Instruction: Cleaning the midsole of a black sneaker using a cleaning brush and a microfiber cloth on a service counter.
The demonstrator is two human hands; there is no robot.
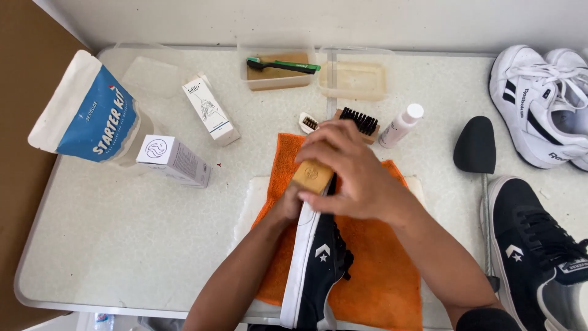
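A dark navy sneaker (321, 263) with a white sole lies on its side on an orange cloth (373, 270) in front of me. My right hand (355, 171) is closed on a wooden brush (312, 176) and presses it against the sneaker's toe. My left hand (288, 202) is mostly hidden under the right hand and the brush; it grips the shoe at the toe end.
A second wooden brush (358, 122) with black bristles, a small white brush (308, 122), a white bottle (401, 125), two small boxes (211, 110) (174, 159), a blue and white pouch (89, 110), plastic trays (278, 67), a black shoe tree (476, 146), another navy sneaker (539, 251), white sneakers (545, 104).
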